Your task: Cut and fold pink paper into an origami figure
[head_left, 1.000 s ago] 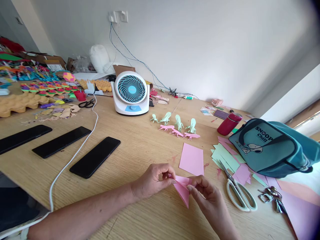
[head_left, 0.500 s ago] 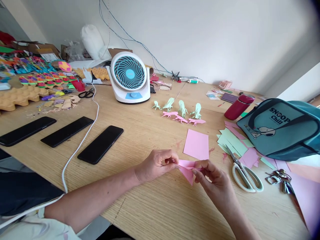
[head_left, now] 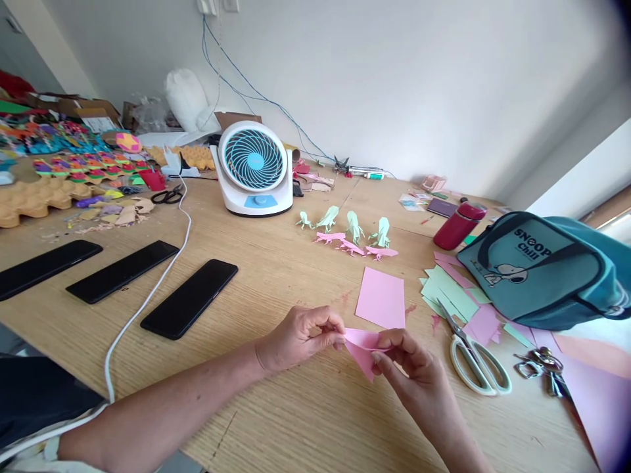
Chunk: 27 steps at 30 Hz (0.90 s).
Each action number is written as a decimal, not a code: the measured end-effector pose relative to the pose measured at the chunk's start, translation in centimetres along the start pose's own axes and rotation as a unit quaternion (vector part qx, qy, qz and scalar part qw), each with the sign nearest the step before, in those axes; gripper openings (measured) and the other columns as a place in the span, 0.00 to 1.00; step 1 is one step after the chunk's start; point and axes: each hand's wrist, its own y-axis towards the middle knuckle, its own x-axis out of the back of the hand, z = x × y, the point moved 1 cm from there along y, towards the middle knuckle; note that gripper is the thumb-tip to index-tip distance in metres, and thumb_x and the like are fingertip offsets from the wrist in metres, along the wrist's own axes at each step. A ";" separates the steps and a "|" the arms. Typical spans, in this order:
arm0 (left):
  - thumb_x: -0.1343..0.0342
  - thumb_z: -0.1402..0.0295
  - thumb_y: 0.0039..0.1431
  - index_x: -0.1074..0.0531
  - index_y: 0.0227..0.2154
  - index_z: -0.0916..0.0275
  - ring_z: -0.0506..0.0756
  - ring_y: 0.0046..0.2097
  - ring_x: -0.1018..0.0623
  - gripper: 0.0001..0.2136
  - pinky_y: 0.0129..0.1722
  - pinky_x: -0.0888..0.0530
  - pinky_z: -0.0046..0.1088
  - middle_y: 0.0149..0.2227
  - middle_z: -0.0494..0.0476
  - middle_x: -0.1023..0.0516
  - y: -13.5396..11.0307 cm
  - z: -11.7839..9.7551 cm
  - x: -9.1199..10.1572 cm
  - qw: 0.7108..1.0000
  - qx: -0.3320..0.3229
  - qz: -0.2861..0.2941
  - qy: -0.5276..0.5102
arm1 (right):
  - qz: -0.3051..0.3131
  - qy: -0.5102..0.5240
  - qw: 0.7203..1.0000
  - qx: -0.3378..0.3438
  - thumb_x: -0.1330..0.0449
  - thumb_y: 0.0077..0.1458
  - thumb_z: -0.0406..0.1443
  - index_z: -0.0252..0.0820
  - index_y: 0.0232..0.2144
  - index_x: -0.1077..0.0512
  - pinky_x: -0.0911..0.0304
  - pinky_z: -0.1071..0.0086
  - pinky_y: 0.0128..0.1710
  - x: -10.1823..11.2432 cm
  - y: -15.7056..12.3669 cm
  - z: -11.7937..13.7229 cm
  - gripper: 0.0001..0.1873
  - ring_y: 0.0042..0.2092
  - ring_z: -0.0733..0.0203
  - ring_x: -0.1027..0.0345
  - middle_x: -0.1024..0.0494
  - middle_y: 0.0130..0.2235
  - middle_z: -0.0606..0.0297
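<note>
The worktop (head_left: 276, 276) was pale wood with a fine grain, running long from left to right against a plain white wall. At the far side stood a white desk fan (head_left: 254, 167) with a blue grille, and thin blue wires (head_left: 246, 92) hung down the wall behind it. Far left lay egg trays (head_left: 39, 200) and a spread of bright paper pieces (head_left: 73, 164), with black scissors (head_left: 167, 195) near them. Three black phones (head_left: 121, 270) lay face up in a row on the left, and a white cable (head_left: 148, 295) ran between two of them to the near edge. Past the middle stood a small group of folded green figures (head_left: 352, 226), with pink ones (head_left: 345, 243) just in front. On the right were a red flask (head_left: 458, 225), a teal bag (head_left: 542, 269), a heap of green and pink offcuts (head_left: 451, 295), white-handled scissors (head_left: 473, 361) and a bunch of keys (head_left: 539, 368). A flat pink sheet (head_left: 380, 299) lay near the middle.

Just nearer than that sheet, the person held a folded pink paper (head_left: 359, 348) close over the wood. It was the same pink, folded into a narrow triangle with its tip pointing toward the near edge and a doubled flap along its top. The left hand (head_left: 300, 338) pinched the left end between thumb and fingertips, the other fingers curled. The right hand (head_left: 414, 371) pinched the right end the same way, partly covering it.
</note>
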 end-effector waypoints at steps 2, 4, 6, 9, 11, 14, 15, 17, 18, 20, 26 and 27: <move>0.42 0.69 0.62 0.27 0.36 0.66 0.49 0.33 0.19 0.05 0.35 0.25 0.19 0.30 0.55 0.19 -0.1 0.2 0.0 1.000 0.018 -0.005 -0.013 | -0.006 -0.020 1.000 0.012 0.39 0.59 0.41 0.44 0.35 0.30 0.39 0.69 0.29 0.0 0.0 -0.1 0.07 0.28 0.63 0.35 0.29 0.27 0.68; 0.42 0.68 0.62 0.27 0.38 0.66 0.49 0.34 0.18 0.06 0.35 0.24 0.19 0.32 0.56 0.18 -0.1 0.4 0.0 0.999 0.036 -0.006 -0.014 | -0.011 -0.045 0.999 0.027 0.39 0.59 0.40 0.45 0.35 0.30 0.40 0.70 0.29 -0.1 0.0 -0.1 0.06 0.28 0.63 0.37 0.30 0.26 0.70; 0.42 0.68 0.62 0.26 0.39 0.66 0.49 0.35 0.18 0.07 0.36 0.25 0.19 0.33 0.56 0.18 -0.1 0.5 0.1 0.999 0.046 -0.004 -0.008 | -0.010 -0.060 0.997 0.039 0.40 0.59 0.39 0.45 0.34 0.30 0.41 0.70 0.30 -0.2 0.0 0.0 0.05 0.28 0.63 0.38 0.30 0.27 0.70; 0.42 0.67 0.61 0.25 0.36 0.67 0.49 0.33 0.19 0.07 0.34 0.26 0.19 0.31 0.55 0.18 0.1 0.5 0.3 0.999 0.043 -0.001 0.002 | -0.008 -0.072 0.996 0.060 0.40 0.60 0.37 0.45 0.32 0.30 0.40 0.71 0.32 -0.3 0.1 0.0 0.04 0.31 0.64 0.37 0.29 0.29 0.69; 0.41 0.67 0.60 0.24 0.35 0.67 0.48 0.32 0.21 0.07 0.34 0.27 0.19 0.30 0.55 0.19 0.2 0.4 0.4 0.999 0.037 -0.007 0.013 | -0.007 -0.076 0.994 0.075 0.40 0.60 0.37 0.45 0.32 0.30 0.39 0.70 0.34 -0.3 0.1 0.0 0.04 0.32 0.63 0.36 0.28 0.31 0.69; 0.39 0.68 0.59 0.23 0.32 0.67 0.48 0.32 0.22 0.06 0.34 0.28 0.19 0.30 0.55 0.19 0.3 0.4 0.4 0.999 0.032 -0.019 0.020 | 0.005 -0.068 0.994 0.083 0.41 0.60 0.35 0.45 0.32 0.32 0.38 0.69 0.36 -0.3 0.2 -0.1 0.04 0.35 0.62 0.34 0.25 0.36 0.66; 0.39 0.68 0.59 0.23 0.32 0.67 0.48 0.32 0.22 0.06 0.34 0.28 0.19 0.30 0.55 0.19 0.4 0.4 0.4 0.999 0.033 -0.018 0.016 | 0.010 -0.063 0.995 0.080 0.41 0.60 0.35 0.45 0.32 0.33 0.38 0.69 0.37 -0.3 0.2 -0.1 0.04 0.36 0.61 0.34 0.25 0.38 0.66; 0.39 0.68 0.59 0.23 0.32 0.67 0.48 0.31 0.22 0.07 0.33 0.28 0.19 0.29 0.55 0.20 0.5 0.4 0.4 0.999 0.035 -0.013 0.004 | 0.013 -0.052 0.995 0.079 0.41 0.60 0.34 0.46 0.33 0.34 0.37 0.68 0.38 -0.2 0.2 -0.1 0.04 0.38 0.61 0.33 0.25 0.39 0.66; 0.39 0.67 0.59 0.23 0.32 0.67 0.48 0.31 0.23 0.07 0.33 0.29 0.19 0.29 0.55 0.20 0.5 0.4 0.3 0.999 0.036 -0.010 -0.002 | 0.012 -0.048 0.995 0.081 0.40 0.59 0.34 0.46 0.34 0.34 0.37 0.68 0.38 -0.2 0.2 -0.1 0.04 0.38 0.61 0.33 0.25 0.38 0.66; 0.39 0.68 0.59 0.23 0.32 0.67 0.48 0.31 0.23 0.06 0.32 0.29 0.19 0.29 0.55 0.20 0.5 0.5 0.3 0.999 0.034 -0.004 -0.014 | 0.010 -0.040 0.995 0.091 0.40 0.59 0.33 0.47 0.34 0.35 0.37 0.69 0.38 -0.2 0.2 -0.1 0.05 0.38 0.62 0.33 0.25 0.37 0.67; 0.39 0.68 0.58 0.24 0.30 0.68 0.48 0.30 0.24 0.07 0.31 0.29 0.20 0.27 0.55 0.22 0.4 0.6 0.1 0.999 0.029 0.005 -0.032 | 0.016 -0.051 0.992 0.113 0.41 0.60 0.33 0.46 0.32 0.35 0.36 0.71 0.37 -0.2 0.2 -0.1 0.05 0.37 0.63 0.31 0.25 0.37 0.67; 0.40 0.68 0.58 0.24 0.30 0.68 0.48 0.29 0.24 0.07 0.31 0.29 0.20 0.27 0.55 0.22 0.4 0.6 0.1 0.999 0.033 0.007 -0.034 | 0.016 -0.055 0.992 0.112 0.41 0.60 0.33 0.46 0.32 0.35 0.36 0.71 0.37 -0.2 0.2 0.0 0.06 0.37 0.63 0.31 0.25 0.37 0.67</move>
